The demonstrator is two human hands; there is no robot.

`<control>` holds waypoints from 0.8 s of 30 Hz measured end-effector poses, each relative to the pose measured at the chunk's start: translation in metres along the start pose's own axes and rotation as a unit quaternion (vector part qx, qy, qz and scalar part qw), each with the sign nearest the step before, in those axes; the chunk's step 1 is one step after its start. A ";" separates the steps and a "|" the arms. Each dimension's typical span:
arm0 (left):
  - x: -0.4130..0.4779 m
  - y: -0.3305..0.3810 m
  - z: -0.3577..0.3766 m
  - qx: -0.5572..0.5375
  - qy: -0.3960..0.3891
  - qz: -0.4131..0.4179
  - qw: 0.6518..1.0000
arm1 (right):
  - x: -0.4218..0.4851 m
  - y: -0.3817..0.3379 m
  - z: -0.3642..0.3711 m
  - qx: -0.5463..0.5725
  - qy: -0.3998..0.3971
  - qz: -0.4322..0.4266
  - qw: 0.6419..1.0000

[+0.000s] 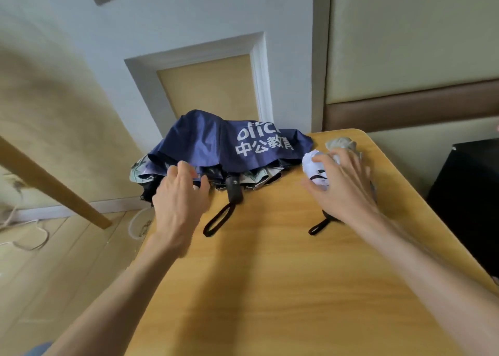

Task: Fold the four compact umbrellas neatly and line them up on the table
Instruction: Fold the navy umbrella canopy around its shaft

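Counter [270, 288]: wood-grain top, smooth, low satin sheen.
Navy umbrella [205, 139]: thin woven cloth, faint sheen, creased. Lettering is printed in flat white.
Handle [234, 191] of the navy umbrella: black plastic, matt to semi-gloss.
Wrist strap [217, 220]: black cord, matt.
Patterned umbrella [139, 171], under the navy one at the counter's far left edge: pale printed cloth, matt.
White umbrella [314, 164], near the far right corner: white cloth with dark print, crumpled.
Grey cloth [340, 142], just behind the white umbrella: dull, soft-looking.
Floor [67, 247]: wood-look planks, light gloss.
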State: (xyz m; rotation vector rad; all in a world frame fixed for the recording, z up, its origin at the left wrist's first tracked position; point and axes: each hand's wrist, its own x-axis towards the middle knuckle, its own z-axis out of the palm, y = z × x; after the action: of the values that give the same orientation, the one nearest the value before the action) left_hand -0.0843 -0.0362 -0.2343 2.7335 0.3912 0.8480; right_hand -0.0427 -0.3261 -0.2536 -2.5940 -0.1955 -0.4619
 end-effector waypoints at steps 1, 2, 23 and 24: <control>-0.003 -0.003 -0.001 0.017 -0.023 -0.005 1.000 | -0.003 -0.009 0.007 0.014 0.006 -0.033 0.999; -0.007 -0.001 0.002 0.032 -0.063 -0.015 0.997 | -0.006 -0.018 0.014 0.028 0.004 -0.058 0.998; -0.023 0.000 -0.018 -0.266 -0.110 -0.103 0.952 | 0.004 -0.108 -0.017 0.266 0.096 -0.082 0.956; -0.027 -0.005 -0.026 -0.276 -0.096 -0.096 0.951 | 0.012 -0.121 -0.026 0.279 0.086 -0.058 0.955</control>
State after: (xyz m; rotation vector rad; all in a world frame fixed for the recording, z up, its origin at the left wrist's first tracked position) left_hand -0.1222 -0.0362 -0.2291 2.1890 0.3132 0.5320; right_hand -0.0659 -0.2333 -0.1739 -1.9868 -0.3614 -0.5756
